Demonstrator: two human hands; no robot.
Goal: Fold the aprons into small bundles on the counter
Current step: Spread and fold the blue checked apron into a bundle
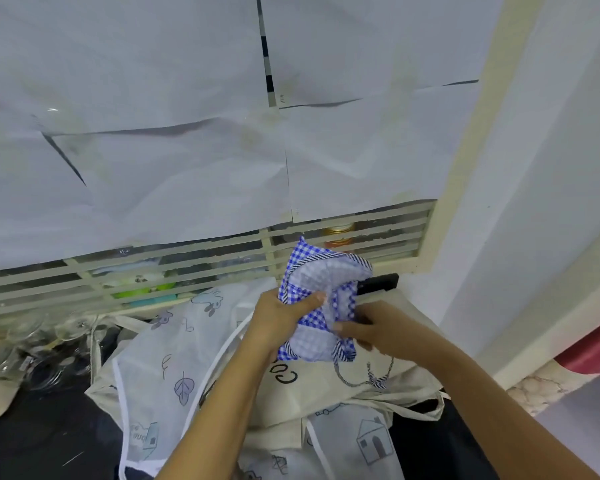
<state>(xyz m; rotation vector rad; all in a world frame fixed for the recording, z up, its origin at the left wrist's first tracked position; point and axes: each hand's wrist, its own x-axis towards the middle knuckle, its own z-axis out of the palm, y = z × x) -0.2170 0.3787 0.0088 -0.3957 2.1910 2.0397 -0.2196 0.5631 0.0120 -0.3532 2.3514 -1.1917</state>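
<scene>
Both hands hold a blue-and-white checked apron, bunched into a small bundle above the counter. My left hand grips its left side, thumb pressed over the cloth. My right hand pinches its right lower part. A striped tie string dangles from the bundle. Beneath lie a translucent white apron with leaf and rabbit prints, a beige apron with dark lettering, and another white apron with a house print.
The dark counter carries clear glassware at the left. A louvred window covered in white paper stands behind. A black object sits by the window corner. A white wall closes the right side.
</scene>
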